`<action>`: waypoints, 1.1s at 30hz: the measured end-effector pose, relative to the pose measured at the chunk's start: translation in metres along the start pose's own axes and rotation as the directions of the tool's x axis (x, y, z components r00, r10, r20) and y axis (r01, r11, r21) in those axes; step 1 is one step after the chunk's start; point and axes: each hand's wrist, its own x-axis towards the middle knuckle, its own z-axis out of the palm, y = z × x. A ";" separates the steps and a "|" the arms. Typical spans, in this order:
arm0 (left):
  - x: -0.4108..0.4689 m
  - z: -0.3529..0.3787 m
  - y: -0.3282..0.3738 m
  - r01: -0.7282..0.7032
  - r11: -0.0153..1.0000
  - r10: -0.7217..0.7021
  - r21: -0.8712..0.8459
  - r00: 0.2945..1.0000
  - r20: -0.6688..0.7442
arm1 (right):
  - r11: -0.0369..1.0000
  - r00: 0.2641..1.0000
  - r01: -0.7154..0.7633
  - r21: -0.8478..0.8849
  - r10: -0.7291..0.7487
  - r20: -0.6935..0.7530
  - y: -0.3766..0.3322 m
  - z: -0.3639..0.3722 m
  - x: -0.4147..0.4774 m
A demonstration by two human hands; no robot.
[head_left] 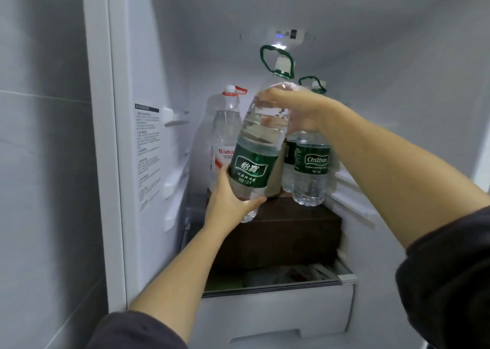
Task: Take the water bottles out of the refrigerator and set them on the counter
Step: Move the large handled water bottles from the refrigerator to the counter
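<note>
Inside the open refrigerator, a large green-labelled water bottle point(254, 160) with a green carry loop is tilted in the air between my hands. My left hand point(229, 200) grips its base from below. My right hand point(297, 107) grips its shoulder near the neck. Behind it, a second green-labelled bottle point(311, 168) stands on a dark brown box point(291, 229), partly hidden by my right hand. A red-labelled bottle point(224, 136) with a red cap ring stands at the back left.
The fridge's left inner wall point(148, 149) carries a printed sticker and shelf rails. A white drawer point(275, 314) sits below the dark box. A grey tiled wall point(45, 163) lies left of the fridge. A control panel with a light point(286, 35) is on the back wall.
</note>
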 end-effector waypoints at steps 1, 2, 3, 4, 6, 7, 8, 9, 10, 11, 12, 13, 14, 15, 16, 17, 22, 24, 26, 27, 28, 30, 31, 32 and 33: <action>-0.001 0.000 0.001 -0.026 1.000 0.026 0.015 1.000 0.009 | 0.999 1.000 -0.013 0.041 0.014 -0.022 0.000 -0.006 -0.005; -0.002 0.001 0.001 -0.044 0.999 0.044 0.022 0.999 0.014 | 0.996 0.998 -0.016 0.089 0.022 -0.064 -0.001 -0.010 -0.008; -0.002 0.001 0.001 -0.052 0.998 0.051 0.020 0.998 0.021 | 0.991 0.992 -0.005 0.130 0.021 -0.121 -0.001 -0.012 -0.012; -0.003 0.002 0.000 -0.054 0.998 0.053 0.017 0.998 0.030 | 0.985 0.983 0.017 0.169 0.014 -0.183 0.001 -0.013 -0.013; -0.003 0.003 -0.003 -0.048 0.999 0.048 -0.002 0.998 0.039 | 0.961 0.954 0.082 0.265 0.001 -0.299 0.005 -0.012 -0.016; -0.003 0.004 -0.004 -0.041 0.999 0.042 -0.006 0.998 0.041 | 0.942 0.944 0.111 0.318 0.000 -0.329 0.007 -0.010 -0.019; -0.004 0.005 -0.004 -0.040 0.999 0.040 -0.001 0.998 0.041 | 0.919 0.939 0.135 0.370 0.001 -0.344 0.008 -0.010 -0.021; -0.004 0.006 -0.004 -0.041 0.999 0.040 0.012 0.998 0.041 | 0.897 0.935 0.156 0.413 0.001 -0.355 0.010 -0.009 -0.025; -0.005 0.007 -0.003 -0.048 0.999 0.047 0.027 0.998 0.037 | 0.878 0.930 0.174 0.445 0.002 -0.368 0.011 -0.009 -0.030; -0.006 0.009 -0.003 -0.059 0.997 0.058 0.039 0.998 0.027 | 0.866 0.922 0.188 0.462 0.007 -0.388 0.013 -0.009 -0.034; -0.006 0.010 -0.002 -0.072 0.996 0.071 0.052 0.997 0.015 | 0.861 0.911 0.203 0.467 0.009 -0.413 0.015 -0.010 -0.038; -0.008 0.010 -0.001 -0.082 0.995 0.082 0.061 0.997 0.003 | 0.864 0.898 0.217 0.455 0.006 -0.440 0.018 -0.011 -0.043; -0.009 0.011 -0.001 -0.097 0.993 0.098 0.073 0.995 -0.006 | 0.869 0.885 0.236 0.436 -0.006 -0.466 0.020 -0.012 -0.050; -0.010 0.011 -0.001 -0.111 0.990 0.112 0.085 0.994 -0.010 | 0.870 0.872 0.260 0.420 -0.025 -0.489 0.022 -0.012 -0.057; -0.011 0.012 0.001 -0.122 0.988 0.123 0.095 0.992 -0.009 | 0.865 0.862 0.286 0.411 -0.045 -0.505 0.024 -0.012 -0.064; -0.011 0.012 0.003 -0.119 0.988 0.120 0.100 0.993 -0.004 | 0.860 0.852 0.313 0.403 -0.066 -0.520 0.025 -0.012 -0.072; -0.024 0.015 0.015 -0.129 0.984 0.126 0.125 0.992 0.028 | 0.854 0.816 0.391 0.344 -0.148 -0.559 0.013 -0.012 -0.115; -0.038 0.016 0.024 -0.165 0.979 0.162 0.119 0.986 0.030 | 0.856 0.810 0.403 0.324 -0.168 -0.562 0.007 -0.017 -0.137; -0.057 0.016 0.035 -0.231 0.962 0.230 0.148 0.973 0.022 | 0.855 0.808 0.411 0.316 -0.181 -0.560 0.001 -0.021 -0.162; -0.067 0.016 0.042 -0.257 0.953 0.258 0.161 0.966 0.018 | 0.850 0.807 0.417 0.323 -0.183 -0.561 -0.001 -0.024 -0.175; -0.079 0.015 0.050 -0.283 0.944 0.285 0.168 0.959 0.013 | 0.844 0.807 0.421 0.333 -0.182 -0.561 -0.004 -0.026 -0.189; -0.104 0.016 0.066 -0.312 0.935 0.314 0.170 0.949 0.016 | 0.845 0.808 0.418 0.333 -0.178 -0.562 -0.009 -0.031 -0.218; -0.117 0.016 0.074 -0.330 0.929 0.332 0.168 0.943 0.015 | 0.847 0.806 0.418 0.329 -0.179 -0.565 -0.011 -0.034 -0.233; -0.130 0.017 0.082 -0.346 0.923 0.348 0.166 0.937 0.018 | 0.845 0.805 0.418 0.333 -0.175 -0.568 -0.013 -0.037 -0.248; -0.145 0.018 0.092 -0.356 0.922 0.357 0.151 0.934 0.022 | 0.841 0.799 0.425 0.335 -0.173 -0.576 -0.014 -0.040 -0.264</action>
